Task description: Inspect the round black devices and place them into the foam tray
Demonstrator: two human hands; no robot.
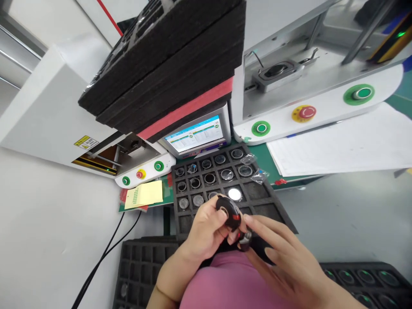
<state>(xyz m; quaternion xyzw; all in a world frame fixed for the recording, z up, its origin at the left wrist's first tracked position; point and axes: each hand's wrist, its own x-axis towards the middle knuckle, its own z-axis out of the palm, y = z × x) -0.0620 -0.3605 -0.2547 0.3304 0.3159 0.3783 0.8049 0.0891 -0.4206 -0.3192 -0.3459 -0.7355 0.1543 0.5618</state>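
My left hand (pixel 206 227) is closed round a round black piece like a watch case (pixel 228 212), its thumb pressed on the face. A small red patch shows on the piece's side. My right hand (pixel 283 249) is just to the right, fingers stretched out and apart, a fingertip at the edge of the black piece. Between the hands, under that piece, is a small dark shiny part (pixel 245 240); what bears it is hidden. Beyond both hands lies a black foam tray (pixel 257 193) with round watch-like discs in its compartments, one bright white disc (pixel 234 194) among them.
Stacked black foam trays (pixel 180 56) rise ahead beside a small screen (pixel 196 133). A white machine with buttons (pixel 305 113) stands at right, another machine (pixel 141 171) at left. Papers (pixel 337 141) lie at right, yellow notes (pixel 146 194) at left. Lower trays (pixel 144 257) flank me.
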